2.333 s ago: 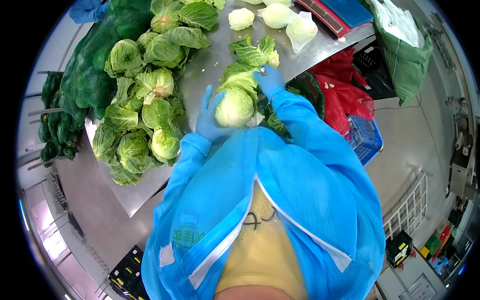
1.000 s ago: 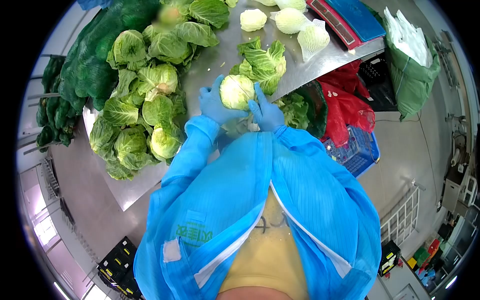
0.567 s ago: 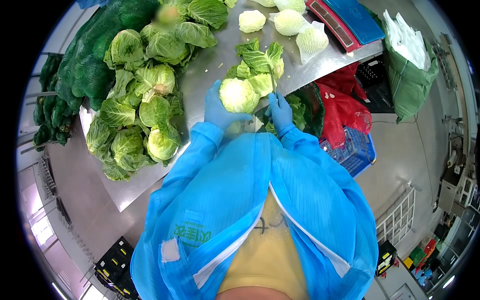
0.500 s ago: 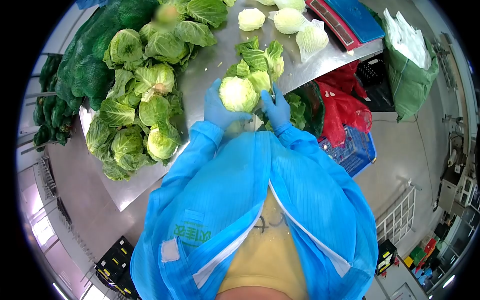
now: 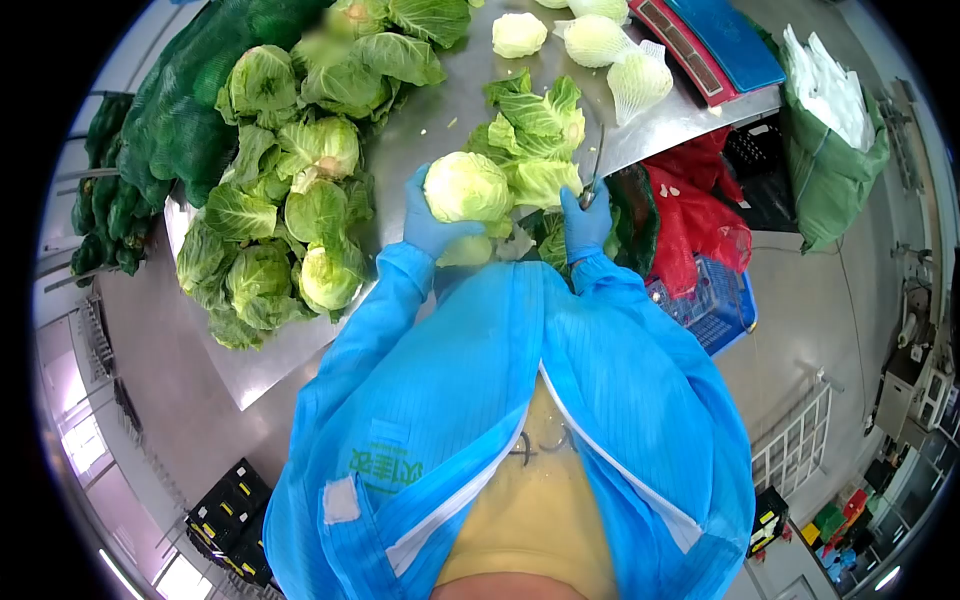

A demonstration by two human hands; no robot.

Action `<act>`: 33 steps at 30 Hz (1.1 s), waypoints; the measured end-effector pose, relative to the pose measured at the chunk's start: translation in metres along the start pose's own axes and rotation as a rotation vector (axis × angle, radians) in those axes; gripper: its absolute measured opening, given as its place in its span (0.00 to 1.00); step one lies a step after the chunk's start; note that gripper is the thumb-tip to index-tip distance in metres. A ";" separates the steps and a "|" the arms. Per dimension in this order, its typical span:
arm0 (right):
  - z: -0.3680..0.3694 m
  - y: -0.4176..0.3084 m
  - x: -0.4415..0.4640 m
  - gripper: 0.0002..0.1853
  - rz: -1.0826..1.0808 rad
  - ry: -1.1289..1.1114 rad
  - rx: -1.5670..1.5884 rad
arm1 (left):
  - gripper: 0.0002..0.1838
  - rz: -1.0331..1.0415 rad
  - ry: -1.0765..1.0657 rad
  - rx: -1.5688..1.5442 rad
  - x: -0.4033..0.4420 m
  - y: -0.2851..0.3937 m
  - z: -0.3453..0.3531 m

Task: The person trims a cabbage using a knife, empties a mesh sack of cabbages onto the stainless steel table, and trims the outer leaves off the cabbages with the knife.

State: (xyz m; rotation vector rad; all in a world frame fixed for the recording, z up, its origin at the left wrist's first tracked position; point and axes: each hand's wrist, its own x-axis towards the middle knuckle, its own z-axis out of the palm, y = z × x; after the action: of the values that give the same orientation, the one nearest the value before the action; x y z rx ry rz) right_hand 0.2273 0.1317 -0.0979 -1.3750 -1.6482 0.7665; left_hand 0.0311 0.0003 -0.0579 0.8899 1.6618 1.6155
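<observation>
My left hand (image 5: 428,225), in a blue glove, is wrapped round the left and near side of a pale, trimmed cabbage (image 5: 467,187). Gloved too, my right hand (image 5: 588,225) grips a knife (image 5: 599,155) whose thin blade points up and away, apart from the cabbage. Between the hands and just beyond them lie loose green outer leaves (image 5: 535,130) on the metal table (image 5: 420,135). One leaf touches or nearly touches the right side of the cabbage. Most of the knife's handle is hidden by my fingers.
Untrimmed cabbages (image 5: 320,150) are piled at left beside green mesh sacks (image 5: 190,110). Pale cabbages, some in white netting (image 5: 640,82), lie at the back near a red and blue scale (image 5: 710,50). Right of the table are red mesh bags (image 5: 695,215) and a blue crate (image 5: 722,305).
My right hand has drawn away to the right with the knife, off the cabbage. A leaf now lies folded out beside the cabbage, which my left hand still holds.
</observation>
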 end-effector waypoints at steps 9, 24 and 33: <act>-0.021 -0.091 0.033 0.27 -0.298 -0.842 -0.189 | 0.66 0.080 -0.186 0.834 0.005 0.060 0.020; -0.032 -0.082 0.037 0.27 -0.331 -0.874 -0.415 | 0.60 0.104 -0.029 0.420 0.009 0.033 0.042; -0.031 -0.085 0.028 0.26 -0.242 -0.740 -0.423 | 0.55 0.228 0.046 0.665 0.008 0.041 0.062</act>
State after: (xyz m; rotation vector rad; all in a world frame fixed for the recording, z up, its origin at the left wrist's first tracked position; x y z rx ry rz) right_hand 0.2136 0.1395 -0.0047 -1.1899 -2.6228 0.8717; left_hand 0.0793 0.0421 -0.0187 1.4115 2.2463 1.2209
